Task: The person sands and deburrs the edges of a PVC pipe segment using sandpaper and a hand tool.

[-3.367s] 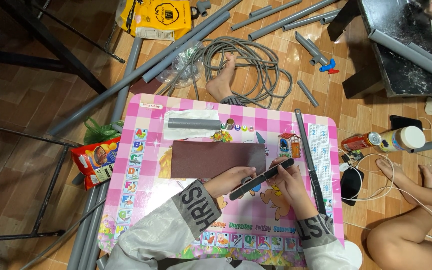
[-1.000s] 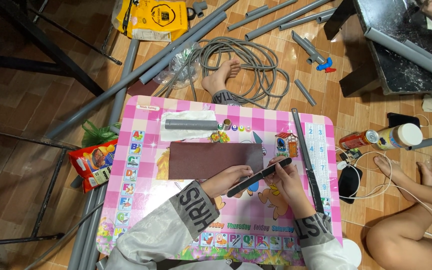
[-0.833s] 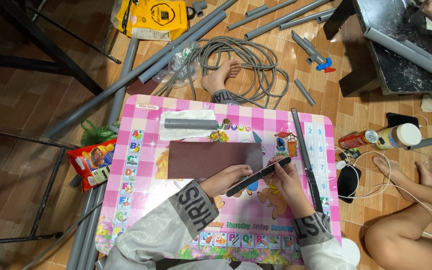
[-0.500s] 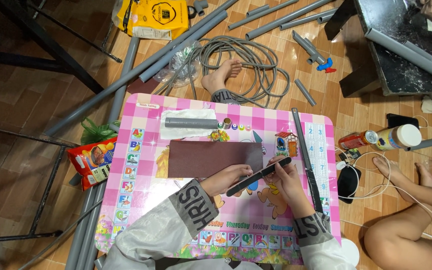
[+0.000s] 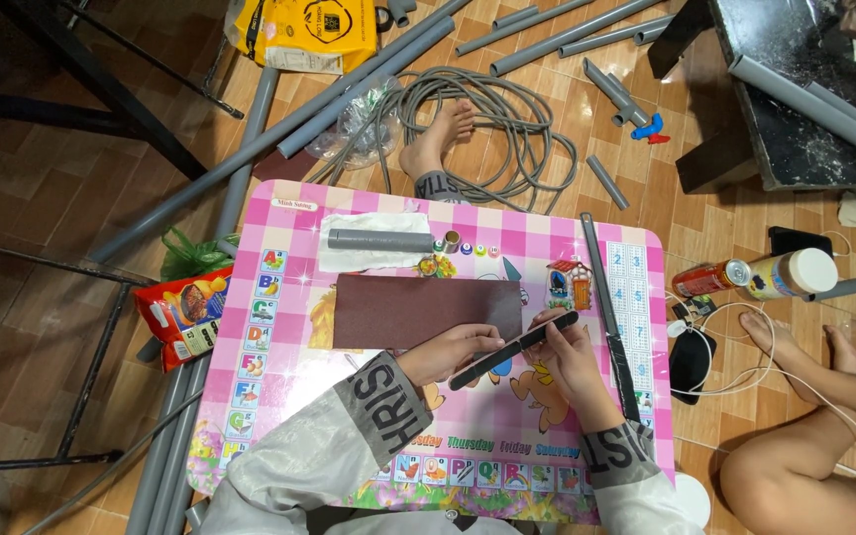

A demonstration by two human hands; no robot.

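Observation:
Both hands hold a long black file (image 5: 513, 350) slantwise over a small pink checked table (image 5: 289, 367). My left hand (image 5: 450, 352) grips its lower left end and my right hand (image 5: 570, 354) grips its upper right end. Just beyond my left hand lies a dark brown sheet of sandpaper (image 5: 426, 310). Farther back, a short grey pipe piece (image 5: 380, 240) rests on a white cloth (image 5: 347, 260), with a small brass fitting (image 5: 453, 239) beside it. A long dark strip (image 5: 609, 319) lies along the table's right side.
Long grey pipes (image 5: 279, 139), a coiled grey hose (image 5: 492, 124) and a yellow bag (image 5: 304, 35) lie on the tiled floor beyond the table. A snack packet (image 5: 182, 315) lies at the left. Cans (image 5: 713, 279), a phone and another person's legs (image 5: 804, 456) are at the right.
The view has shifted slightly. Both hands and the file hold nearly the same position over the table.

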